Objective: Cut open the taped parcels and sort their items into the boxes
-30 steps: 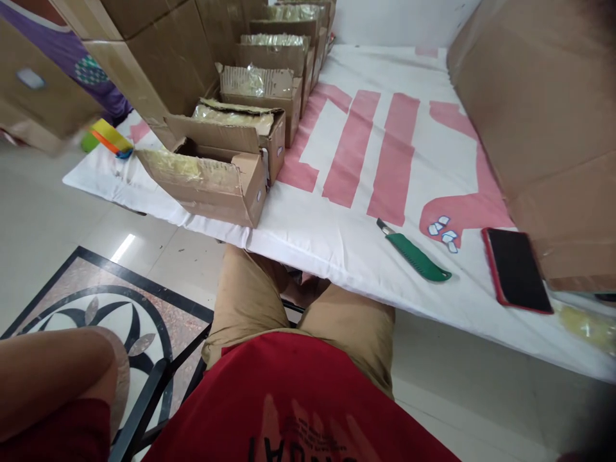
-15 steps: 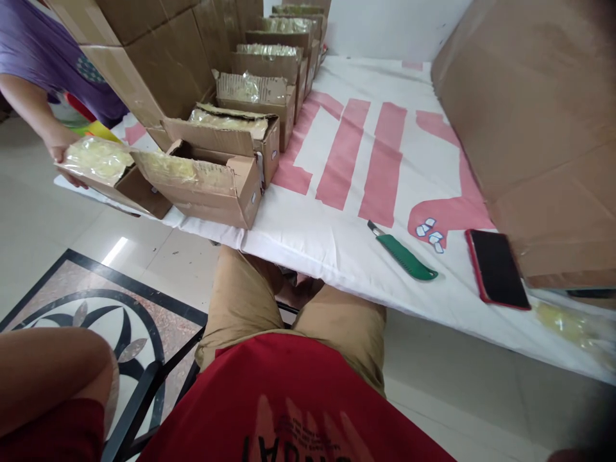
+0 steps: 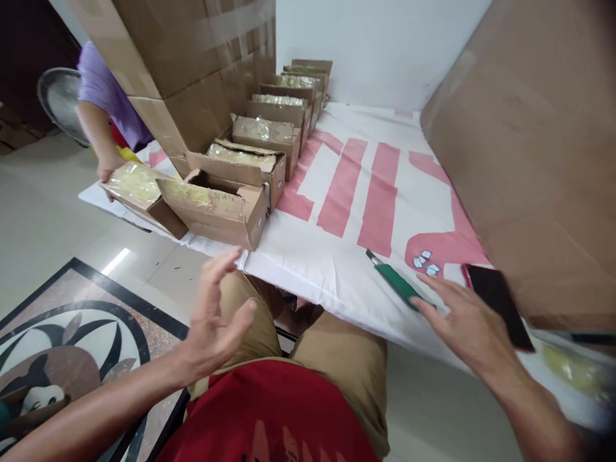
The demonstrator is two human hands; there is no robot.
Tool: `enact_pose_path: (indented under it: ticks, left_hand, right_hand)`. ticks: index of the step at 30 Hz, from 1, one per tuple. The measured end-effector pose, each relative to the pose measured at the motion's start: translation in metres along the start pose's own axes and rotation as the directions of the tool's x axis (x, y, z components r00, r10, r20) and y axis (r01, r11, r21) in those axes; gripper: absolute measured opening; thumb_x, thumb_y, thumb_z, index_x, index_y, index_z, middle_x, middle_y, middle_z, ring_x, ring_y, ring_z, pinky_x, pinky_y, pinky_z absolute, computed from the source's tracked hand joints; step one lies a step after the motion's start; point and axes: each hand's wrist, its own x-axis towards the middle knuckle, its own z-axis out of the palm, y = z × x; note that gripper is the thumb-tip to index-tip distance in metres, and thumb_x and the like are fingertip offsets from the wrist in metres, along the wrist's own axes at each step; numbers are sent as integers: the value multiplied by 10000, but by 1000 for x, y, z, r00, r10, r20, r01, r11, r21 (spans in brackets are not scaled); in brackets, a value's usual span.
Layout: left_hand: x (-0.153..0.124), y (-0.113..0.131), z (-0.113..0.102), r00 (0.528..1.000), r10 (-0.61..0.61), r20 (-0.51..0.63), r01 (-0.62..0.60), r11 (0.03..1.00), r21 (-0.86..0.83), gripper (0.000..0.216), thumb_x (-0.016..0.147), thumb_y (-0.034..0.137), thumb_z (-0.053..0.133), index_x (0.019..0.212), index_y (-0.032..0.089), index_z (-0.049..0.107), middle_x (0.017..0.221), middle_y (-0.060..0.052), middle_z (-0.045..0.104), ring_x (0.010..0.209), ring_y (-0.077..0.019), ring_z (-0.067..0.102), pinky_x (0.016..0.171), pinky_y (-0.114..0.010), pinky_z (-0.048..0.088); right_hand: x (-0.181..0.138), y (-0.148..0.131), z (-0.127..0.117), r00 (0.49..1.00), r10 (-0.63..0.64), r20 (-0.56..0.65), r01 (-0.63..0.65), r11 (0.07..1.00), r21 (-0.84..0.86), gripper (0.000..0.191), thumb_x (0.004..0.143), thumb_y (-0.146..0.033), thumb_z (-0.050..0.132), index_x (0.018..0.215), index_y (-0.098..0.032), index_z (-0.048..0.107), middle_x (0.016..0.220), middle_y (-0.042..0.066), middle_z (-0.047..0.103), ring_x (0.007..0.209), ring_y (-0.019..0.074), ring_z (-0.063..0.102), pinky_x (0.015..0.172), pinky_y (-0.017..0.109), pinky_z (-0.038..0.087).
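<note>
My left hand (image 3: 216, 314) is raised above my lap, fingers apart and holding nothing, just below the table's front edge. Closest to it stands a cardboard box (image 3: 216, 221) with its flap up, at the front left of the table. Over the table's front edge my right hand (image 3: 464, 317) reaches out with its fingers apart. Its thumb and fingertips are at the handle end of a green box cutter (image 3: 395, 282), which lies flat with a bit of blade out. Whether they touch it I cannot tell. Beside that hand lies a phone (image 3: 498, 305) in a red case.
A co-worker's hand (image 3: 110, 168) is on another box (image 3: 142, 192) at the left corner. Several open boxes (image 3: 264, 138) stand in a row toward the wall. Large cardboard panels (image 3: 534, 173) rise at both sides. Small white pieces (image 3: 423, 258) lie near the cutter.
Both my hands have come into view, the left over my lap and the right at the box cutter. The camera view has shifted, so the table sits lower in the picture.
</note>
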Motion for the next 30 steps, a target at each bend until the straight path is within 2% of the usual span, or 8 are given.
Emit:
enact_pose_path:
  ticks: [2, 4, 8, 12, 15, 19, 24, 30]
  left_hand:
    - [-6, -9, 9, 998, -41, 52, 41, 999, -5, 543, 966, 268, 616, 1491, 271, 476, 1483, -139, 539, 1396, -291, 523, 1129, -520, 493]
    - [-11, -21, 15, 993, -104, 60, 104, 995, 3, 526, 947, 211, 599, 1458, 281, 497, 1495, -135, 522, 1406, -282, 510, 1123, -514, 490]
    - [-12, -51, 5, 977, -199, -77, 204, 978, 50, 520, 883, 149, 604, 1386, 273, 561, 1480, -129, 537, 1387, -285, 518, 1093, -501, 492]
    - [-8, -77, -17, 934, -302, -193, 319, 945, 66, 496, 855, 153, 598, 1341, 249, 601, 1437, -130, 567, 1333, -283, 557, 1040, -476, 514]
    - [-4, -94, -24, 914, -349, -209, 369, 927, 65, 489, 837, 172, 606, 1322, 235, 612, 1428, -132, 573, 1309, -282, 573, 1024, -465, 524]
    - [6, -112, -23, 910, -369, -190, 385, 922, 50, 503, 825, 200, 614, 1327, 229, 604, 1420, -132, 575, 1316, -282, 568, 1040, -469, 516]
    - [18, -127, -7, 905, -368, -215, 379, 925, 13, 498, 837, 269, 648, 1330, 234, 587, 1398, -131, 568, 1299, -291, 574, 1022, -466, 519]
    - [17, -142, 42, 864, -456, -216, 461, 887, -26, 718, 799, 312, 691, 1469, 194, 461, 1474, -179, 459, 1321, -332, 548, 1086, -526, 487]
  right_hand:
    - [-3, 6, 25, 988, -4, 154, 28, 988, -151, 359, 996, -322, 517, 1237, -109, 675, 1199, 209, 741, 1041, 346, 712, 886, 478, 587]
    - [-7, 13, 47, 975, 25, 222, 34, 966, -256, 381, 970, -266, 488, 1247, -77, 669, 1145, 223, 749, 979, 364, 718, 840, 489, 585]
    - [4, 26, 74, 984, 12, 176, 36, 964, -263, 423, 971, -260, 418, 1248, -72, 677, 1108, 228, 755, 993, 367, 721, 860, 484, 583]
    - [49, 24, 88, 971, 63, 229, -12, 976, -218, 448, 993, -300, 409, 1273, -74, 677, 1111, 221, 754, 1052, 365, 709, 890, 464, 560]
    - [88, 16, 93, 960, 136, 245, -82, 973, -217, 440, 1010, -305, 411, 1269, -80, 686, 1126, 217, 751, 1040, 365, 694, 869, 445, 528]
    - [118, 10, 97, 969, 187, 161, -163, 975, -151, 404, 988, -306, 459, 1215, -86, 711, 1098, 234, 748, 939, 363, 675, 792, 446, 481]
    - [108, 2, 103, 969, 219, 112, -209, 973, -94, 398, 934, -281, 536, 1246, -88, 690, 1085, 212, 745, 944, 338, 661, 831, 450, 487]
    - [84, -4, 113, 966, 254, 54, -254, 967, 0, 400, 931, -264, 546, 1291, -143, 670, 1153, 162, 748, 1039, 308, 663, 950, 449, 506]
